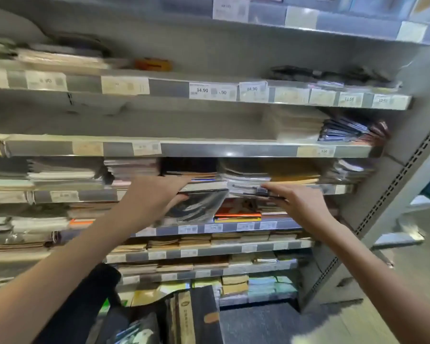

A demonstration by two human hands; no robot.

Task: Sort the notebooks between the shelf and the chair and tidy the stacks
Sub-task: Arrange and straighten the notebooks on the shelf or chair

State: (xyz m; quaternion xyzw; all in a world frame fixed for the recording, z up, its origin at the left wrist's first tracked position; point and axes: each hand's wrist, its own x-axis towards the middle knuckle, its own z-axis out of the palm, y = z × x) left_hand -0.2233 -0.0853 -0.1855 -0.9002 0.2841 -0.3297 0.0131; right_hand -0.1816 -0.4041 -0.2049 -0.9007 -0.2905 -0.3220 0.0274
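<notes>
Both my hands reach to the middle level of a grey metal shelf (246, 151) packed with flat stacks of notebooks. My left hand (157, 194) grips a dark, plastic-wrapped notebook (199, 203) that tilts down over the shelf's front edge, fingers on top and thumb beneath. My right hand (296, 202) holds the front edge of a wrapped stack of notebooks (246, 187) just to its right. At the bottom, dark notebooks (199, 316) stand and lean on a black chair (104, 281).
Price labels (212, 91) line every shelf rail. More notebook stacks (65, 173) fill the levels to the left and below. The level above holds a pale stack (296, 125) at the right. A perforated upright (387, 192) ends the shelf on the right; wooden floor (372, 316) beyond.
</notes>
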